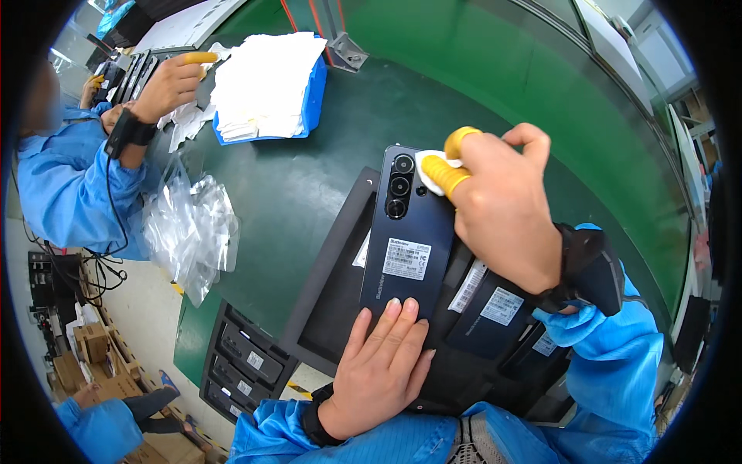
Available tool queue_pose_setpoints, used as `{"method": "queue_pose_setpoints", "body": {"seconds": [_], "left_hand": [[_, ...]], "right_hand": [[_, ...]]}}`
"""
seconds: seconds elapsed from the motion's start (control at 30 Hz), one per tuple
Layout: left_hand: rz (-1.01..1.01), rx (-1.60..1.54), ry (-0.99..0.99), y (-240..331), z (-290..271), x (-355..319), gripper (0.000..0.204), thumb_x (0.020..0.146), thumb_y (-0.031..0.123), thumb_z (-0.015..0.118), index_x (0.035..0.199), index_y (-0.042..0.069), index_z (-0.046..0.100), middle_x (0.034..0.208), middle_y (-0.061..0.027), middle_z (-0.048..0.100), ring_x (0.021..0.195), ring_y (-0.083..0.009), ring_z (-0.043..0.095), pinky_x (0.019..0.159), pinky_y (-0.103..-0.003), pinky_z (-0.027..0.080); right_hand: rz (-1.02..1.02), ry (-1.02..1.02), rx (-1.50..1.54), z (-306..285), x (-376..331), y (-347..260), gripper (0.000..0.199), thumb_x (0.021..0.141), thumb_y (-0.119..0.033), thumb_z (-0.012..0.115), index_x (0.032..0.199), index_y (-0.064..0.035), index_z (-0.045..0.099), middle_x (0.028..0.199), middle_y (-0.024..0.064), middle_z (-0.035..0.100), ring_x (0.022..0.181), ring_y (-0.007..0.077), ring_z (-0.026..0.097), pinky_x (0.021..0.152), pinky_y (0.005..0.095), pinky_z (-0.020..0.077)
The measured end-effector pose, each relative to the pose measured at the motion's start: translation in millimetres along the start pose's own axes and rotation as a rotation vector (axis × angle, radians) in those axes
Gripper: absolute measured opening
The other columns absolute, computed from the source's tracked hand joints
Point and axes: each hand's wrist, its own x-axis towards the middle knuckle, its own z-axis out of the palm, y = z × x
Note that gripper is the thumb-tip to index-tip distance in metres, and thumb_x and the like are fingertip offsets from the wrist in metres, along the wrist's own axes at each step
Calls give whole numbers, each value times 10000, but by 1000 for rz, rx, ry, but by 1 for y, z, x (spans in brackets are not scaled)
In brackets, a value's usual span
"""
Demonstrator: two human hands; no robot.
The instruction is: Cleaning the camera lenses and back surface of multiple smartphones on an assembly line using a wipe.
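Observation:
A dark blue smartphone (413, 220) lies back side up over a black foam tray (317, 317), its three camera lenses at the far end. Flat on the phone's near end rest the outstretched fingers of my left hand (379, 375). My right hand (502, 205), with yellow finger cots on its thumb and index finger, pinches a white wiping cloth (438, 172) against the phone's far right corner, beside the lenses. To the right in the tray sits another dark phone (488, 313) with a white label, partly under my right wrist.
A blue bin (314, 97) holds a stack of white cloths (263, 85). Clear plastic bags (193, 232) lie at the table's left edge. At left a co-worker's hand (171, 83) reaches over the green table (348, 108). Another tray of phones (243, 363) stands at lower left.

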Motion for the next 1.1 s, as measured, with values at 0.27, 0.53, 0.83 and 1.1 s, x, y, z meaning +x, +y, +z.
{"method": "queue_pose_setpoints", "body": {"seconds": [0.27,0.53,0.83,1.1], "left_hand": [[-14,22,-10,-1,-1,-1,384,747,174,756,1095,45,659,1285,-170,605,1247,-292,550,1103,-459,320],[-6,19,-12,-1,-2,0,379,753,173,750,1093,32,659,1274,-191,608,1241,-308,555,1100,-463,319],[-8,21,-9,-1,-2,-1,378,750,164,752,1091,30,659,1281,-188,604,1246,-307,550,1101,-463,321],[-9,21,-14,0,-2,0,382,744,161,753,1091,29,661,1285,-188,602,1249,-306,548,1104,-462,317]], "right_hand": [[-2,-21,120,10,-3,0,342,695,49,642,992,-85,744,927,39,600,817,195,564,874,427,316],[-54,-104,119,2,-11,-17,204,688,8,664,881,-1,729,920,59,579,850,211,575,901,476,308],[84,-50,232,2,-3,-3,366,693,74,614,981,-104,753,892,24,586,813,198,534,843,394,289],[87,-113,246,13,11,-6,342,685,96,612,939,-88,749,855,39,563,836,209,548,829,386,287]]}}
